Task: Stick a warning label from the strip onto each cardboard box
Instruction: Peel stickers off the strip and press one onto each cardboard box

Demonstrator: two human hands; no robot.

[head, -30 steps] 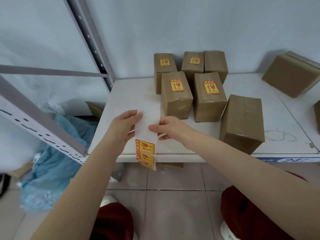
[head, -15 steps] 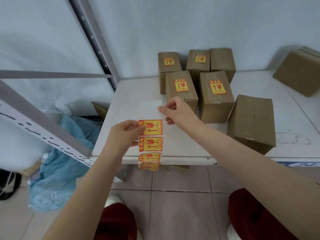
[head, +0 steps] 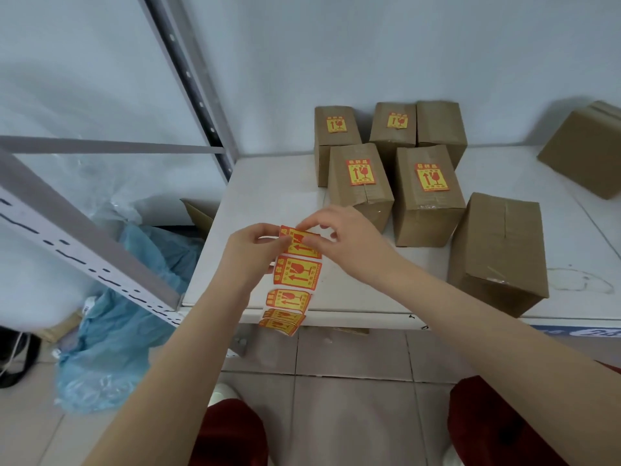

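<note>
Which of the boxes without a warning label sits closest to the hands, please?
The large box at the front edge of the shelf; the back-row box and the far-right box are bare too, but farther away.

Both forearms are uncovered, with no sleeve on them as far as the picture's lower edge. The left hand (head: 250, 253) and right hand (head: 353, 243) are bare as well. Below the front edge of the flat white shelf board (head: 268, 183), dark red cloth trousers cover the left knee (head: 232, 432) and the right knee (head: 504, 422). The rounded toe of a white shoe (head: 220, 393) shows between the board and the left knee. A second white shoe (head: 452, 457) peeks out by the right knee, farthest from the board.
</note>
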